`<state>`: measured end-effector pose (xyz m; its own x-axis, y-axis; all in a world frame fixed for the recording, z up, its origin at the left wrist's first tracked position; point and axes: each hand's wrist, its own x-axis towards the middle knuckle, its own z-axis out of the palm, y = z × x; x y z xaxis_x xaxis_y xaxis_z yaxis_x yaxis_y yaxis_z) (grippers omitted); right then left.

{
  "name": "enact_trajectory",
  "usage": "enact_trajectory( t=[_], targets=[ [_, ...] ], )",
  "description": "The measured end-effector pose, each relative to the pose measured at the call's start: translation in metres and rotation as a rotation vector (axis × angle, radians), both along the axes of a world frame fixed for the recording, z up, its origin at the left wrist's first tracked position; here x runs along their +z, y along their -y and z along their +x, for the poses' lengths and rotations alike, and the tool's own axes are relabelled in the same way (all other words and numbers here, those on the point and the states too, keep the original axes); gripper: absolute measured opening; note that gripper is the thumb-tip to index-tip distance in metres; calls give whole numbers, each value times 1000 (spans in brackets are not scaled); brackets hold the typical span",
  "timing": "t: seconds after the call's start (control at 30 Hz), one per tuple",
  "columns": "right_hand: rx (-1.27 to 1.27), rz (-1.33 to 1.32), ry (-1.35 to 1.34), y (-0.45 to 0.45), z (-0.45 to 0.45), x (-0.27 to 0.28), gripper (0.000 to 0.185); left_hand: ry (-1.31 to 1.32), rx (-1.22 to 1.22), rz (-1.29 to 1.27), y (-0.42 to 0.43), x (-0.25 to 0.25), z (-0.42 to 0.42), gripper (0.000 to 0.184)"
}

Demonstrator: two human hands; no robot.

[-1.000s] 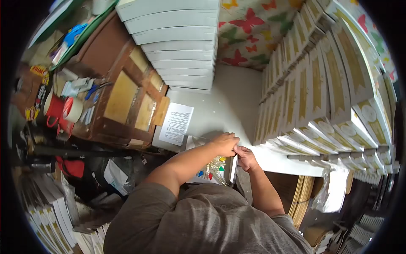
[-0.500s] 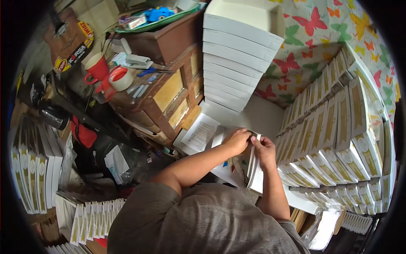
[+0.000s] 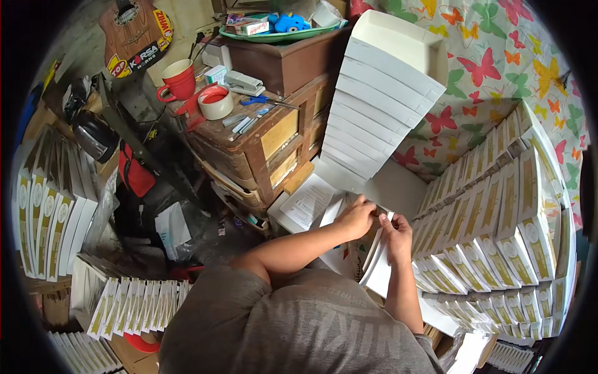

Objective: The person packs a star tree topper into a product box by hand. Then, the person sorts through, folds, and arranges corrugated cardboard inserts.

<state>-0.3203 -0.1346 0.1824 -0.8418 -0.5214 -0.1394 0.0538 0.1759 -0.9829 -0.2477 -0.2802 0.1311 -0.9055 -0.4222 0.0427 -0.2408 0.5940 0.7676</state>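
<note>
A partly folded white cardboard box (image 3: 377, 272) stands on edge in front of my body. My left hand (image 3: 356, 219) has its fingers closed at the box's far upper corner. On the near right side, my right hand (image 3: 397, 237) grips the same edge, its thumb pressed on top and its fingers around the outer side. The fingertips of both hands almost meet there, and what lies between them is partly hidden. Beside the box, a printed sheet of paper (image 3: 305, 201) lies on the white work surface (image 3: 398, 181).
A tall leaning stack of white box trays (image 3: 374, 106) rises behind my hands. Rows of gold-and-white boxes (image 3: 492, 218) stand at right. On the left, a wooden cabinet (image 3: 249, 143) carries a red mug (image 3: 179, 81), scissors (image 3: 265, 100) and a stapler (image 3: 243, 83). More boxes (image 3: 134, 305) stand at lower left.
My head view has tilted, so the surroundings sit farther right and the guitar shows more. Both hands stay at the same corner of the box, with only small finger movements.
</note>
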Motion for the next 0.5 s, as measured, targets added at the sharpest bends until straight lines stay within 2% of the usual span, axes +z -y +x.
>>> enact_trajectory(
  t=[0.1, 0.27, 0.5],
  targets=[
    [-32, -34, -27, -7, -3, -5, 24, -215, 73, 87, -1, -21, -6, 19],
    [-34, -47, -67, -4, 0, 0, 25, -113, -124, -102, -3, -10, -8, 17],
    [-96, -26, -99, -5, -8, 8, 24, -124, -104, -95, 0, 5, -16, 17]
  ],
)
